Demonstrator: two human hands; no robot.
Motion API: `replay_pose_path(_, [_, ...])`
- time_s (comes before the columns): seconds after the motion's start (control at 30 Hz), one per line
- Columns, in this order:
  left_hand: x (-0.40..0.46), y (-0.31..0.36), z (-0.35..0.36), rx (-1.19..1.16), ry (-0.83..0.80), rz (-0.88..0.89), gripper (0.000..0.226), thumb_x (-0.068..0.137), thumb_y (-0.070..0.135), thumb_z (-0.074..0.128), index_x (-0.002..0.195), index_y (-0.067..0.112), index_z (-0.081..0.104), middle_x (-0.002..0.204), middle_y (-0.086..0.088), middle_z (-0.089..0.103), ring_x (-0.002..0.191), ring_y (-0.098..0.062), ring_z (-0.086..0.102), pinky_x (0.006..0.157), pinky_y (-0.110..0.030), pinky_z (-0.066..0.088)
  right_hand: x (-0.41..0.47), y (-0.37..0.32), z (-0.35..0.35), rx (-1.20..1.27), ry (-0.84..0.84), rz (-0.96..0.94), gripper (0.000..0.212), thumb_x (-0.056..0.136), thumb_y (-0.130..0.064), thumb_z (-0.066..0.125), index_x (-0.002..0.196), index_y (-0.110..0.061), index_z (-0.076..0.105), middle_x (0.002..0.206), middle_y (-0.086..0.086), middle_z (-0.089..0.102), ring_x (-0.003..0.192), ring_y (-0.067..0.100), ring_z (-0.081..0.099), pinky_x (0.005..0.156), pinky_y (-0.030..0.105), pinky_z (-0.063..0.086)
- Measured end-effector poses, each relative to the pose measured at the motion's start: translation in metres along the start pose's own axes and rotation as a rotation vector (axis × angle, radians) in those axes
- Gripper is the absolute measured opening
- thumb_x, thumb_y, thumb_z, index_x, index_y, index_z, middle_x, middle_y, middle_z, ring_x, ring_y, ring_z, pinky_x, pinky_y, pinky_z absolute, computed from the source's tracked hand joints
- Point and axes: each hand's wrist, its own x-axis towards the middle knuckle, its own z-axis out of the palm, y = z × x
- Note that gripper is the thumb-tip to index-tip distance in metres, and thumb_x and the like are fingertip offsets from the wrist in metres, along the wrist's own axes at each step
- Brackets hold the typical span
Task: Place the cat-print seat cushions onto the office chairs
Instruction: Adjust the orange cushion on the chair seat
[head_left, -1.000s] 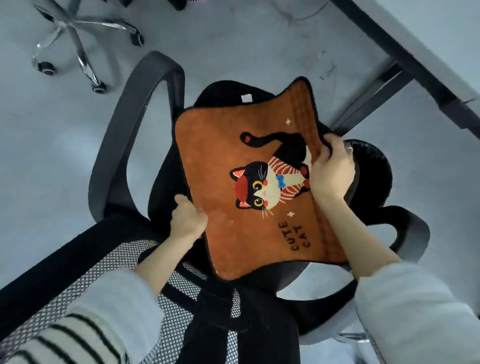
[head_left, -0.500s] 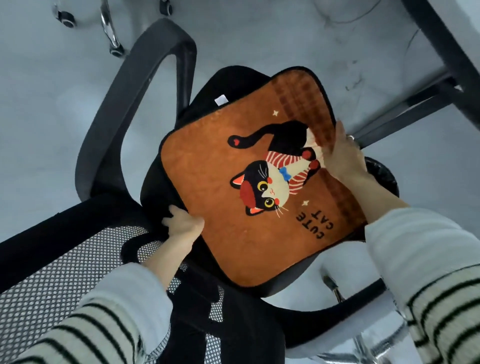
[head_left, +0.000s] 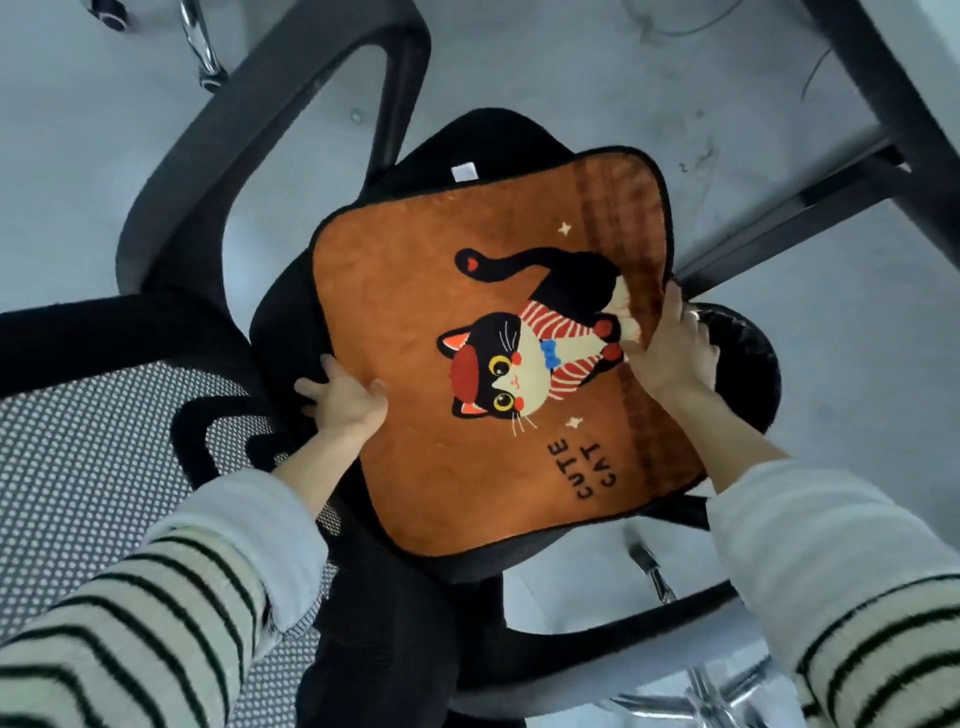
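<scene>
Head view:
Cushion (head_left: 467, 332): orange, cat print and "CUTE CAT" lettering up, lying on the black seat of the office chair (head_left: 291, 332) (a white tag shows beyond its far edge).
Left hand (head_left: 345, 402): at the cushion's near-left edge, fingers spread, thumb on the orange face; grip underneath cannot be told.
Right hand (head_left: 670, 348): flat on the right edge, fingers straight, pressing.
Hands: well apart, one on each side.
Surroundings: grey floor (head_left: 78, 156), dark desk frame (head_left: 883, 104) upper right.

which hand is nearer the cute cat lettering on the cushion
Right. The right hand lies on the cushion at its striped edge, just past the cat print from the CUTE CAT lettering. The left hand is at the opposite edge, farther off.
</scene>
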Motion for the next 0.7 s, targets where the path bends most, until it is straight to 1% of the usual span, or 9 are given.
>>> replay_pose_path(0.03, [0.001, 0.001, -0.004, -0.004, 0.021, 0.036, 0.067, 0.094, 0.026, 0.051, 0.147, 0.010, 0.014, 0.143, -0.026, 0.013, 0.118, -0.049, 0.042, 0.096, -0.045, 0.043, -0.007, 0.005, 0.004, 0.008, 0.003, 0.011, 0.081, 0.091, -0.038, 0.055, 0.151, -0.015, 0.005, 0.151, 0.017, 0.027, 0.137, 0.036, 0.028, 0.106, 0.051, 0.028])
replay_pose_path(0.1, [0.002, 0.001, -0.013, 0.005, 0.097, 0.087, 0.049, 0.097, 0.025, 0.046, 0.140, 0.005, 0.032, 0.141, -0.023, 0.024, 0.113, -0.045, 0.048, 0.095, -0.044, 0.042, -0.016, 0.013, 0.012, 0.041, 0.037, 0.032, 0.075, 0.092, -0.036, 0.053, 0.150, -0.012, 0.011, 0.149, 0.019, 0.031, 0.134, 0.038, 0.032, 0.104, 0.051, 0.032])
replay_pose_path(0.17, [0.003, 0.002, -0.021, 0.060, 0.181, 0.121, 0.035, 0.099, 0.022, 0.042, 0.123, -0.003, 0.050, 0.134, -0.022, 0.035, 0.109, -0.044, 0.052, 0.094, -0.044, 0.042, -0.019, 0.018, 0.014, 0.150, 0.110, 0.088, 0.060, 0.093, -0.022, 0.050, 0.146, -0.010, 0.024, 0.140, 0.022, 0.041, 0.126, 0.042, 0.041, 0.097, 0.049, 0.038])
replay_pose_path(0.2, [0.004, 0.003, -0.024, 0.097, 0.205, 0.138, 0.033, 0.099, 0.021, 0.041, 0.115, -0.005, 0.055, 0.131, -0.023, 0.039, 0.108, -0.044, 0.053, 0.092, -0.045, 0.043, -0.018, 0.019, 0.013, 0.212, 0.148, 0.123, 0.053, 0.092, -0.016, 0.047, 0.143, -0.009, 0.031, 0.134, 0.023, 0.047, 0.120, 0.043, 0.046, 0.093, 0.047, 0.041])
replay_pose_path(0.3, [0.005, 0.001, -0.029, 0.160, 0.198, 0.161, 0.032, 0.098, 0.017, 0.043, 0.109, -0.010, 0.055, 0.127, -0.025, 0.043, 0.107, -0.043, 0.054, 0.090, -0.047, 0.045, -0.011, 0.014, 0.003, 0.333, 0.230, 0.189, 0.044, 0.091, -0.008, 0.042, 0.134, -0.012, 0.047, 0.121, 0.024, 0.059, 0.110, 0.043, 0.055, 0.086, 0.042, 0.044])
replay_pose_path(0.43, [0.001, -0.009, -0.028, 0.190, 0.169, 0.128, 0.033, 0.096, 0.015, 0.046, 0.111, -0.013, 0.052, 0.125, -0.028, 0.043, 0.107, -0.043, 0.053, 0.090, -0.045, 0.047, 0.004, -0.006, -0.010, 0.413, 0.278, 0.146, 0.042, 0.091, -0.005, 0.040, 0.129, -0.013, 0.055, 0.118, 0.021, 0.063, 0.110, 0.041, 0.055, 0.088, 0.040, 0.043])
replay_pose_path(0.53, [0.001, -0.011, -0.030, 0.117, 0.178, 0.119, 0.028, 0.092, 0.007, 0.050, 0.114, -0.010, 0.046, 0.122, -0.028, 0.045, 0.104, -0.044, 0.055, 0.087, -0.046, 0.050, 0.017, -0.022, -0.018, 0.440, 0.272, 0.121, 0.042, 0.091, -0.005, 0.040, 0.129, -0.015, 0.057, 0.122, 0.019, 0.063, 0.114, 0.037, 0.055, 0.091, 0.035, 0.042])
replay_pose_path(0.6, [0.004, -0.010, -0.031, 0.047, 0.190, 0.104, 0.035, 0.088, 0.001, 0.053, 0.120, -0.007, 0.041, 0.122, -0.027, 0.047, 0.105, -0.044, 0.055, 0.087, -0.048, 0.050, 0.025, -0.029, -0.020, 0.474, 0.246, 0.130, 0.043, 0.092, -0.006, 0.040, 0.129, -0.016, 0.057, 0.124, 0.017, 0.062, 0.116, 0.035, 0.055, 0.093, 0.032, 0.042])
replay_pose_path(0.7, [0.008, -0.009, -0.031, 0.068, 0.189, 0.095, 0.043, 0.087, -0.001, 0.054, 0.127, -0.005, 0.037, 0.124, -0.027, 0.044, 0.106, -0.044, 0.054, 0.086, -0.048, 0.051, 0.038, -0.032, -0.016, 0.592, 0.168, 0.203, 0.046, 0.091, -0.007, 0.037, 0.128, -0.022, 0.058, 0.124, 0.012, 0.063, 0.114, 0.035, 0.056, 0.098, 0.038, 0.046])
